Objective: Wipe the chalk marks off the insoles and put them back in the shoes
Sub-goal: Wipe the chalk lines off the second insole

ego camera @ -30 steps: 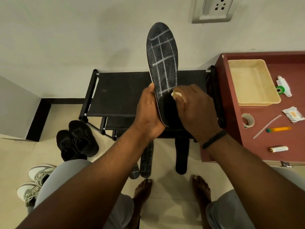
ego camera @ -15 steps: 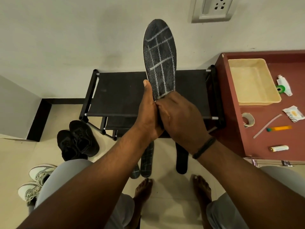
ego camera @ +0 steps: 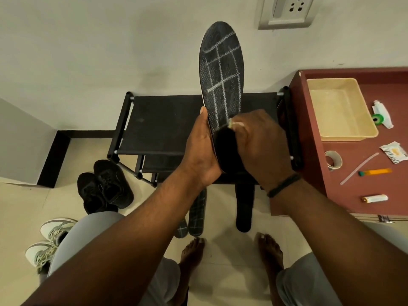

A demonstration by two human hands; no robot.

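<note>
My left hand grips the heel half of a black insole and holds it upright, toe up, in front of the wall. White chalk lines cross its upper part in a grid; the lower part beside my fingers is plain black. My right hand holds a small pale wiping piece pressed against the insole where the chalk lines end. On the floor under the rack lie a chalk-marked insole, another marked one mostly hidden by my arm, and a plain black insole.
A black shoe rack stands against the wall. Black shoes and white-grey sneakers sit on the floor at left. At right, a red-brown cabinet top carries a beige tray, tape roll and small items. My bare feet are below.
My right hand slid left across the lower insole until it met my left hand, then back right to the insole's right edge. The insole is held slightly higher than a second ago.
</note>
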